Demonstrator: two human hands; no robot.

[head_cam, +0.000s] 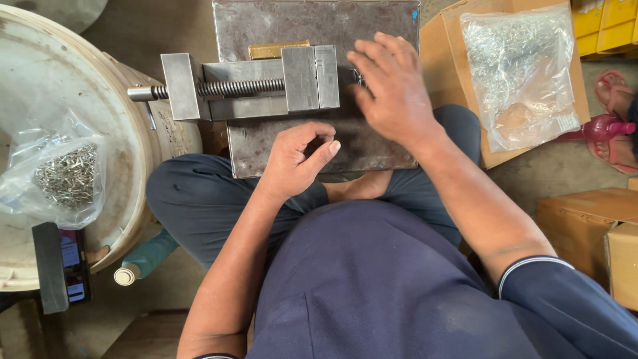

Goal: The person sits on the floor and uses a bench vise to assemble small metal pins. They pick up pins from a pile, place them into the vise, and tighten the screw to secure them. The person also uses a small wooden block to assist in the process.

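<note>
I sit cross-legged with a grey steel plate [292, 139] in front of my knees. A small metal vise [259, 85] with a threaded screw lies on the plate, and a brass-coloured block [278, 48] sits behind it. My left hand [299, 159] hovers over the plate's near edge, thumb and forefinger pinched together; whether a small part is between them cannot be told. My right hand [392, 86] is blurred, fingers spread, over the plate just right of the vise jaws, near a few tiny metal pieces.
A clear bag of small metal parts [63, 174] lies in a large white tub [119, 106] at left. A phone [72, 264] rests on the tub's edge. A cardboard box [458, 40] with another parts bag [522, 73] is at right, beside more boxes [585, 226] and another person's sandalled foot [615, 113].
</note>
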